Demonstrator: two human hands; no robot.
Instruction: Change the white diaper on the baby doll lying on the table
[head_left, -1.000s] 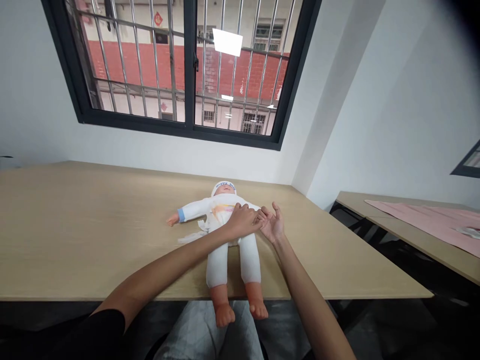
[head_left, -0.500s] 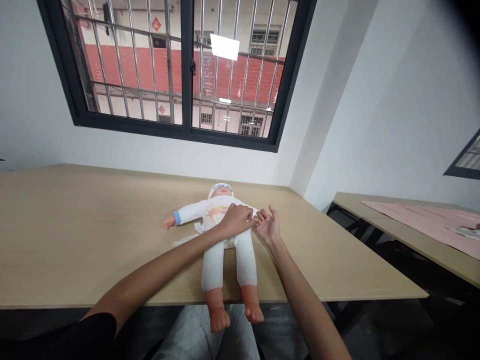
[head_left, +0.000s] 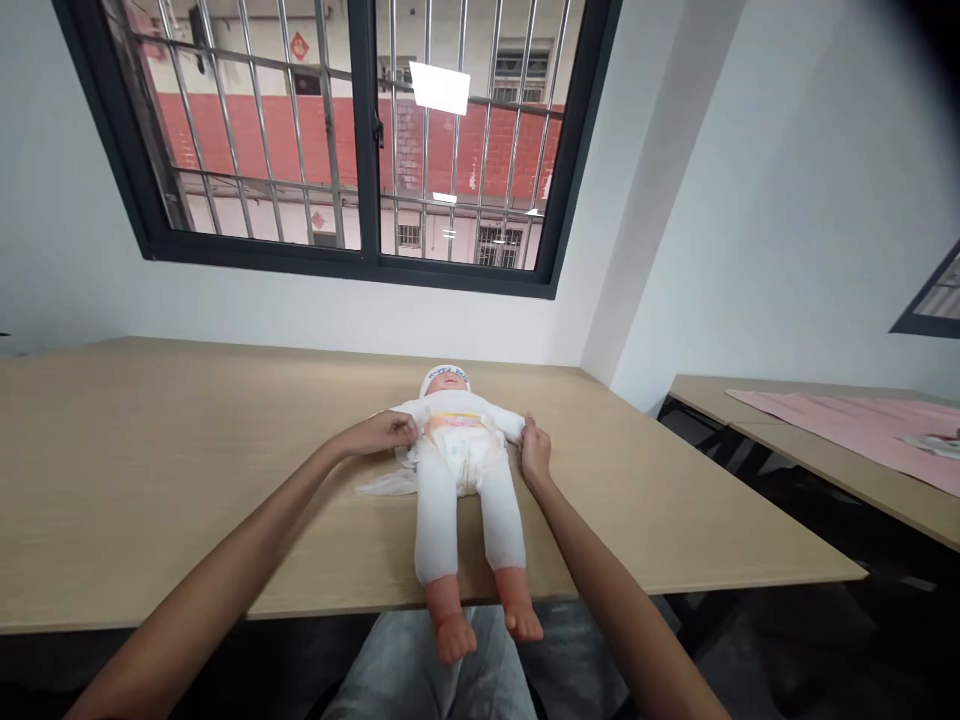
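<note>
A baby doll (head_left: 435, 500) in white clothes and a printed white cap (head_left: 437, 374) lies on its back, its feet past the table's near edge. Around its waist is a white diaper (head_left: 466, 452) with an orange and yellow band. My left hand (head_left: 392, 430), fingers closed, is at the doll's side on the left, over its sleeve; what it pinches is too small to make out. On the other side, my right hand (head_left: 535, 447) is closed around the end of the doll's sleeve (head_left: 507, 422). Thin white material (head_left: 390, 484) lies beside the doll's hip.
The doll lies on a light wooden table (head_left: 187, 450) that reaches the wall below a barred window (head_left: 367, 262). At the right stands a second table (head_left: 697, 388) with a pink cloth (head_left: 832, 420) on it.
My left hand has moved left from the doll's middle to its side, uncovering the diaper. My right hand has turned and closed at the sleeve end. The view has shifted slightly.
</note>
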